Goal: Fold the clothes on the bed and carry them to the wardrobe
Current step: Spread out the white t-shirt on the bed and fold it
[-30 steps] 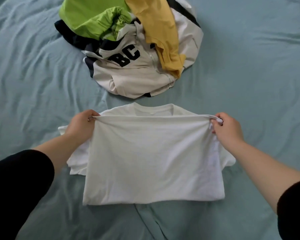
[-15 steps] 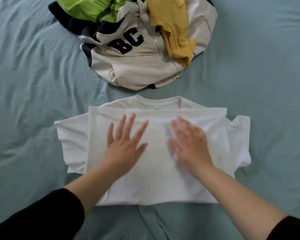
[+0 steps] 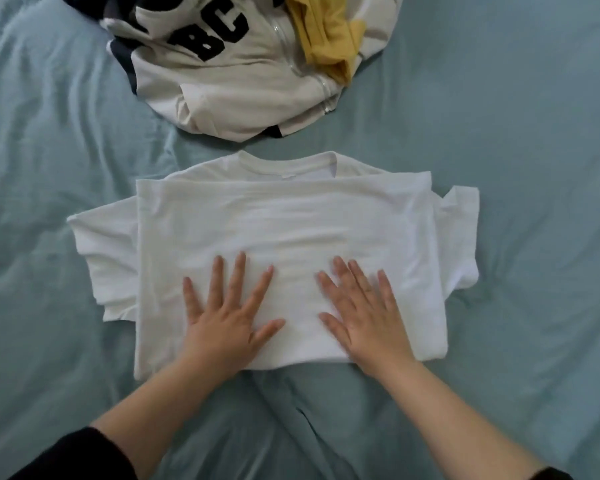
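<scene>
Both hands, left hand [image 3: 222, 327] and right hand [image 3: 368, 317], press flat with fingers spread apart on the half-folded white T-shirt [image 3: 291, 220] on the bed [image 3: 534, 168]; the loose sleeves could bunch if ignored.

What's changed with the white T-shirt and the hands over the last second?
The left hand and right hand let go of the hem they were pinching, leaving it just below the collar. Both now press flat on the white T-shirt, having slid back toward its near fold. The sleeves still stick out; the cream BC jacket and yellow garment lie unmoved.
</scene>
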Demonstrator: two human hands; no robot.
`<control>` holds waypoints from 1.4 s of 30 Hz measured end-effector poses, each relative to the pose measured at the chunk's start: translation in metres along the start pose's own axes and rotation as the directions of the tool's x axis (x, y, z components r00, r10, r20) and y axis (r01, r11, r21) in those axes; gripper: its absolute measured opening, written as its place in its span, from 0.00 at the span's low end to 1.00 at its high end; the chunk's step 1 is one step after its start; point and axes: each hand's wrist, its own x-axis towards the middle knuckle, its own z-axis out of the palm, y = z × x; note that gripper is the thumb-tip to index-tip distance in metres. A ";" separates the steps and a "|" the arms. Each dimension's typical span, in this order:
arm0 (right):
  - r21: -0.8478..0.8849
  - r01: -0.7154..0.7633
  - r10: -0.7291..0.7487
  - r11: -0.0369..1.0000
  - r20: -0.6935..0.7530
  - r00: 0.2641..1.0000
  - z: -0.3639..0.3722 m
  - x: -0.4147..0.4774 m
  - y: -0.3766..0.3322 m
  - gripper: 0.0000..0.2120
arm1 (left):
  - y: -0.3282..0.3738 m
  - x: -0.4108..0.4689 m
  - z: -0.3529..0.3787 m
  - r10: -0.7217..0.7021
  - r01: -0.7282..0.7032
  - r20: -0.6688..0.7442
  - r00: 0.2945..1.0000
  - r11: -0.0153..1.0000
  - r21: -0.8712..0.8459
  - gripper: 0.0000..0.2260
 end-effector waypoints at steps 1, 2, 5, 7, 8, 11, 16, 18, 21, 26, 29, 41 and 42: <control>-0.012 -0.037 0.037 0.999 0.017 0.999 0.006 -0.019 0.011 0.28 | 0.000 -0.007 0.011 0.000 -0.002 0.081 0.997 1.000 0.019 0.37; -0.020 -0.084 0.085 0.996 0.014 0.996 0.011 -0.035 0.023 0.28 | -0.002 -0.009 0.018 -0.020 0.016 0.131 0.991 0.999 0.035 0.38; -0.019 -0.136 0.136 0.990 -0.009 0.991 0.009 -0.055 0.045 0.27 | -0.005 -0.002 0.014 -0.066 0.053 0.220 0.973 0.997 0.064 0.38; 0.038 -0.139 0.140 0.989 -0.025 0.990 -0.001 -0.058 0.043 0.26 | 0.001 -0.003 0.003 -0.073 0.064 0.235 0.969 0.997 0.046 0.37; 0.121 -0.146 0.153 0.982 -0.052 0.987 -0.006 -0.060 0.043 0.24 | 0.007 -0.006 -0.002 -0.083 0.078 0.231 0.969 0.996 0.032 0.38; 0.495 -0.267 0.406 0.827 -0.197 0.892 -0.023 -0.063 0.056 0.18 | 0.045 -0.012 -0.018 -0.078 0.089 0.130 0.988 0.993 -0.078 0.39; 0.823 -0.566 0.848 0.049 0.265 0.459 -0.056 -0.035 0.117 0.10 | 0.162 0.037 -0.031 -0.032 0.055 0.078 0.996 0.949 -0.310 0.41; 0.835 -0.546 0.762 -0.071 0.398 0.511 -0.057 -0.019 0.132 0.12 | 0.192 0.057 -0.028 -0.074 0.117 0.151 0.986 0.946 -0.302 0.44; 0.856 -0.511 0.686 -0.079 0.419 0.595 -0.051 -0.006 0.136 0.10 | 0.196 0.069 -0.017 -0.112 0.167 0.210 0.971 0.949 -0.267 0.45; 0.929 -0.368 0.721 -0.052 0.290 0.630 -0.040 -0.027 0.129 0.13 | 0.192 0.074 -0.015 -0.082 0.157 0.232 0.969 0.932 -0.328 0.43; 0.938 -0.346 0.716 -0.021 0.255 0.650 -0.034 -0.036 0.123 0.12 | 0.195 0.074 -0.018 -0.099 0.179 0.263 0.960 0.936 -0.304 0.44; 0.887 -0.241 0.644 -0.395 0.454 0.616 -0.020 -0.039 0.137 0.10 | 0.243 0.135 -0.101 0.217 -0.258 -0.261 0.941 0.957 -0.135 0.32; 0.888 -0.234 0.638 -0.396 0.449 0.625 -0.019 -0.040 0.136 0.13 | 0.256 0.155 -0.112 0.234 -0.258 -0.196 0.952 0.960 -0.109 0.32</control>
